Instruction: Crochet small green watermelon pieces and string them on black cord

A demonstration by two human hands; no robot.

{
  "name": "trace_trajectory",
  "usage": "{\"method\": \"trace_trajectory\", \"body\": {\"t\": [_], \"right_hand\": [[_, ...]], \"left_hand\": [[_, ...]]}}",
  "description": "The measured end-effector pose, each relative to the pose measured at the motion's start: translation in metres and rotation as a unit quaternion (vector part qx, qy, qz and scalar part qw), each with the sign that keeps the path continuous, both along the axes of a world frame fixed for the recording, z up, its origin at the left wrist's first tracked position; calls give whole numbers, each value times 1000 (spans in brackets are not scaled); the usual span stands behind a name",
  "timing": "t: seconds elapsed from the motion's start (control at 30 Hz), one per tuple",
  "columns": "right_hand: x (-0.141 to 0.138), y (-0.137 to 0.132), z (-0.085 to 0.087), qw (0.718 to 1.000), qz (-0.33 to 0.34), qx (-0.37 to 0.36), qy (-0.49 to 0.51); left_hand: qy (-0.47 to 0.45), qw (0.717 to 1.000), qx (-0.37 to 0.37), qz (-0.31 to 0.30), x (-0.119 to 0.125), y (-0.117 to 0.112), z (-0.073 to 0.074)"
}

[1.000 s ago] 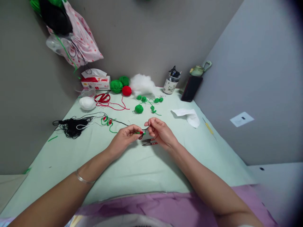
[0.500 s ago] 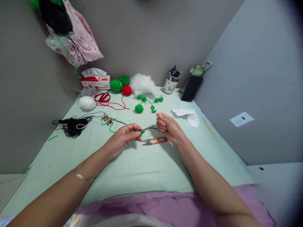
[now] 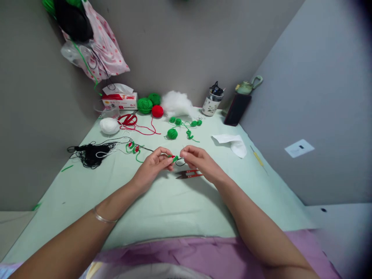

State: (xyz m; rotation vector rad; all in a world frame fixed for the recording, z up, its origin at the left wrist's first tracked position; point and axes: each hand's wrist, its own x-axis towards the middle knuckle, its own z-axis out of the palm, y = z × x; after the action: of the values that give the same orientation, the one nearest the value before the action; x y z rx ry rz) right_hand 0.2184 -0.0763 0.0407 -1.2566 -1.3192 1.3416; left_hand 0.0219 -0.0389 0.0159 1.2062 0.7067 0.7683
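Note:
Pinched between the fingertips of my left hand (image 3: 154, 166) is a small red and green crocheted piece (image 3: 174, 158). My right hand (image 3: 200, 159) is closed close beside it, its thumb and fingertips pressed together on a black cord (image 3: 180, 164) that loops out of the piece. Whether a needle sits in those fingers is too small to tell. Orange-handled thread snips (image 3: 188, 174) lie on the table under my right hand, which covers the handle end. More red and green crocheted bits (image 3: 134, 147) with a green tail lie left of my left hand.
A tangle of black cord (image 3: 93, 154) lies at the left, near a white yarn ball (image 3: 109, 126) and red scissors (image 3: 128, 120). Behind are a tissue box (image 3: 120, 101), green yarn (image 3: 144, 105) and stuffing (image 3: 176, 104). White paper (image 3: 232, 144) and a yellow-handled hook (image 3: 258, 159) lie right.
My right hand has come left and slightly down, nearer to the crocheted piece, and the black cord between the hands has gone from stretched to a slack loop. The view has shifted slightly.

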Motion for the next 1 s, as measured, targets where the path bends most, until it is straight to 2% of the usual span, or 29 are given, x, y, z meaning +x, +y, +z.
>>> {"method": "trace_trajectory", "body": {"t": [0.1,0.27,0.33,0.4,0.47,0.57,0.63,0.77,0.9,1.0], "right_hand": [[-7,-3,-2,999,36,-24,-28],[-7,1,-11,989,40,-106,91],[-7,1,-10,988,53,-107,103],[-7,0,-7,994,45,-68,72],[-8,-2,-6,1000,3,-1,19],[-8,-4,-6,991,-69,92,-62],[-8,-5,-8,976,-98,156,-121],[-6,-6,-10,921,-111,286,-242],[-5,-7,-13,881,-95,337,-318],[-5,-8,-13,864,-84,347,-354]], "left_hand": [[18,999,45,-6,0,-2,-4],[51,985,162,14,0,-5,-9],[57,983,172,33,0,-4,-9],[48,989,131,53,-1,-1,-8],[31,995,72,59,-2,2,-7],[10,999,6,44,-3,6,-7],[1,999,-12,40,-4,7,-6],[-7,999,-26,39,-4,7,-5],[-6,999,-30,42,-3,8,-4],[-7,999,-28,46,-4,8,-4]]}}
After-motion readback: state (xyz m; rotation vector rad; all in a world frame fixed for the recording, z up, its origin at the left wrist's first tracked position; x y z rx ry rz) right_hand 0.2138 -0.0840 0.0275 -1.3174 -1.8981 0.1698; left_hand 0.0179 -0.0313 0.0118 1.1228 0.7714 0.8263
